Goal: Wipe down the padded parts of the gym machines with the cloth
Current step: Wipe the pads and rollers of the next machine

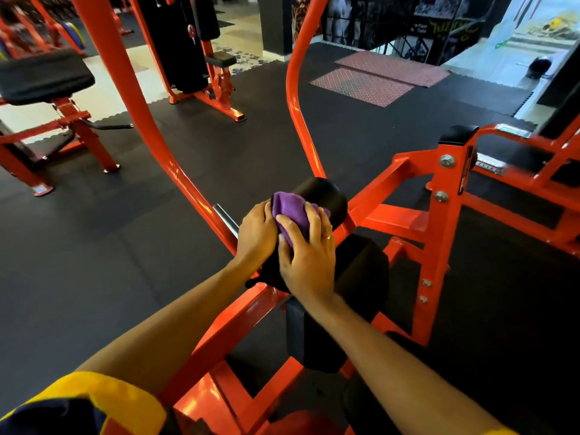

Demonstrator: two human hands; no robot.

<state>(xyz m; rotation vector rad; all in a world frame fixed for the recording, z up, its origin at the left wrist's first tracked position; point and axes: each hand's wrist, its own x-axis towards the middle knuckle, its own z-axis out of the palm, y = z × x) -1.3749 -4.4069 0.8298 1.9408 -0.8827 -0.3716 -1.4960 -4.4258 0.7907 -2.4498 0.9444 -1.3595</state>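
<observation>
Fingers press purple cloth onto black roller pad; dark rubber floor below.

Both hands are on it. The right hand is spread over the purple cloth, fingers curled down into the fabric, a ring showing on one finger. The left hand sits just beside it, touching, curled round the cloth's left edge. Under the cloth and just beyond the fingertips is the black roller pad. Below the right wrist is a second, larger black pad. A chrome bar pokes out just left of the left hand, and the orange frame spreads right of the right hand.
</observation>
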